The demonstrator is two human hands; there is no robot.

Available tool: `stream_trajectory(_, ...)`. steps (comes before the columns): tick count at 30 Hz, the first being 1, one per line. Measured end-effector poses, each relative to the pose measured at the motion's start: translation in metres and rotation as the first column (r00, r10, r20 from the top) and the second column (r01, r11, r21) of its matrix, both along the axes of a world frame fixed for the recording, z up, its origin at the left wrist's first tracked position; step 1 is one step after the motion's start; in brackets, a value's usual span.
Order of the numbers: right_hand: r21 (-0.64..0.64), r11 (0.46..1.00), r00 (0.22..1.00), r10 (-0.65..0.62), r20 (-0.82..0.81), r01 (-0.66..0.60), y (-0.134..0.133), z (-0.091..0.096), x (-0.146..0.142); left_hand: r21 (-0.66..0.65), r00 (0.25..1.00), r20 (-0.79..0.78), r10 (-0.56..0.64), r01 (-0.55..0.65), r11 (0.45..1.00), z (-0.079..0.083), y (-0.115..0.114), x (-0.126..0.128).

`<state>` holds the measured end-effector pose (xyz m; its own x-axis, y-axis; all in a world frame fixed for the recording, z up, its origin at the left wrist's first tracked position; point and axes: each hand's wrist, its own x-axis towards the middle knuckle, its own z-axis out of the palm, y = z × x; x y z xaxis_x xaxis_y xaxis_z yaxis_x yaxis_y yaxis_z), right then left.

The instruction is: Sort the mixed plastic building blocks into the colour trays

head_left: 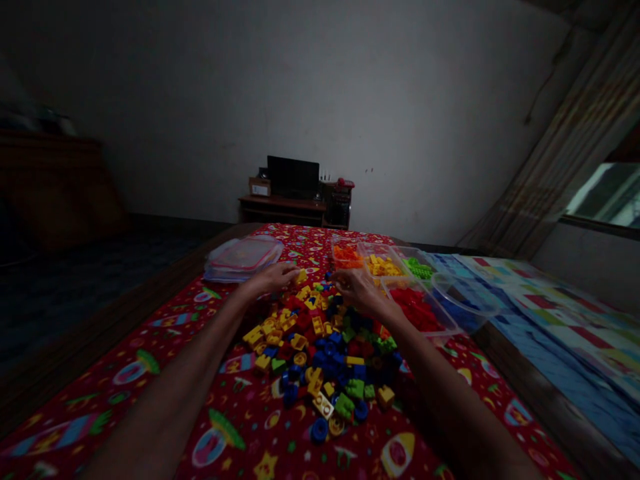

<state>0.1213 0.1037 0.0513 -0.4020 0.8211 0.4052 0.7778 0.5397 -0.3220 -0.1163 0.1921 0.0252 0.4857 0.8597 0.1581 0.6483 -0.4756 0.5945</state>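
Note:
A loose pile of mixed toy building blocks [320, 347] in yellow, blue, green and red spreads between my forearms. Over its far left edge, my left hand [280, 277] pinches a yellow building block [302, 275] at its fingertips. Across from it, my right hand [355, 285] is curled with its fingers together, a small blue building block [328, 275] at their tips. Nearest to the right hand are clear plastic containers of sorted blocks: orange blocks [346, 255], yellow blocks [384, 266], green blocks [418, 269] and red blocks [414, 309].
Stacked clear lids [245, 259] lie at the far left of the red patterned cloth [165, 373]. A round clear container [467, 297] with blue blocks stands at the right. Beyond are a desk [285, 203] with a monitor [293, 177], and a patchwork cover [555, 307] lies to the right.

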Motion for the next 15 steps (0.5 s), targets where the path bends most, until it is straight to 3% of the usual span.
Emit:
stream_trajectory(6, -0.018, 0.998, 0.996, -0.056, -0.073, 0.055, 0.003, 0.001, 0.016, -0.274, 0.971, 0.238, -0.037, 0.103, 0.956, 0.018, -0.025, 0.014)
stream_trajectory(11, -0.070, 0.994, 0.995, 0.077, -0.056, -0.081, -0.004, 0.003, 0.012, -0.302, 0.965, 0.255, -0.068, 0.146, 0.942, 0.033, -0.047, 0.043)
stream_trajectory(15, -0.076, 0.988, 0.990, 0.136, 0.029, -0.134, -0.010, 0.005, 0.012, -0.313, 0.974, 0.209, -0.086, 0.150, 0.938, 0.032, -0.050, 0.056)
